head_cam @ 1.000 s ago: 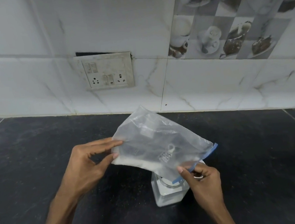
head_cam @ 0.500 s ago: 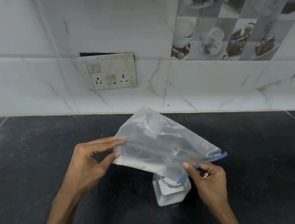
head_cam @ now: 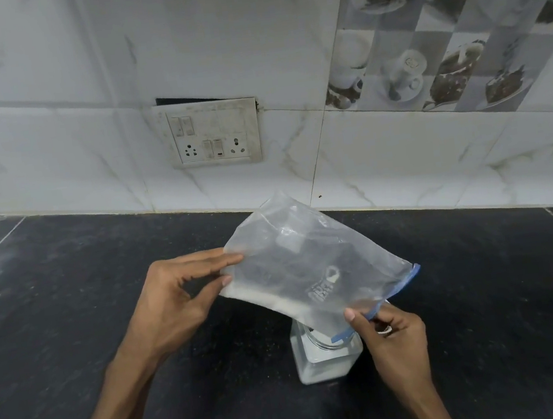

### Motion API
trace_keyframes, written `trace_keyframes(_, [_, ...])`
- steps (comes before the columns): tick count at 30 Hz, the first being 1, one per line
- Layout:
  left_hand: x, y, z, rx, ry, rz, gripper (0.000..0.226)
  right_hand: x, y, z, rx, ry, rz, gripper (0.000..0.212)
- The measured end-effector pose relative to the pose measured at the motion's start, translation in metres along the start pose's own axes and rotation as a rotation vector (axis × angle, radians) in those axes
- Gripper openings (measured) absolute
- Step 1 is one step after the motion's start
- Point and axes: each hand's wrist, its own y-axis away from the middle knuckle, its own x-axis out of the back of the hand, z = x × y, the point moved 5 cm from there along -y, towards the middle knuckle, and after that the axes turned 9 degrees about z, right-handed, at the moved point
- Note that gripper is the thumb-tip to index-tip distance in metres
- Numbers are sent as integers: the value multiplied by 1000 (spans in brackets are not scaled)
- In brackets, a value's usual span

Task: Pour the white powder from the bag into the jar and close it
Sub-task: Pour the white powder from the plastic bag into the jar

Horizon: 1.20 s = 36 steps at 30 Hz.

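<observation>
**Bag over jar**

My left grip [head_cam: 175, 300] is pinching the raised end of the clear bag [head_cam: 308, 260], with white powder [head_cam: 271, 301] lining its lower fold. The bag's mouth is covering the neck of the jar [head_cam: 327, 362] on the counter [head_cam: 76, 335]. My right grip [head_cam: 393, 340] is pinching the blue zip [head_cam: 404, 281].

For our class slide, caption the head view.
Left hand and right hand tilt a bag of white powder into a jar on a dark counter.
</observation>
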Motion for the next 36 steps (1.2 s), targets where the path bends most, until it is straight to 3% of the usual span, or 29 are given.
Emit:
trace_keyframes(3, [1,-1,1,14,19,15,39,2,1,0,-8,-12,28,32])
trace_keyframes(6, [-2,0,1,22,26,9,44,1,1,-1,-13,4,4,25])
trace_keyframes(8, [-2,1,-1,25,18,11,44,4,-1,0,-21,14,37,31])
trace_keyframes(19, [1,2,3,21,-15,20,32,4,0,1,-24,0,31,24])
trace_keyframes(26, [2,3,6,4,-25,32,32,1,4,1,-41,-45,30,41])
trace_keyframes(29, [2,3,7,31,-11,38,35,-2,6,1,-27,-33,5,28])
trace_keyframes(32, [2,4,8,30,-10,34,35,2,5,3,-29,-50,37,36])
trace_keyframes(36, [2,3,11,18,-15,32,36,2,4,7,-33,-23,33,21])
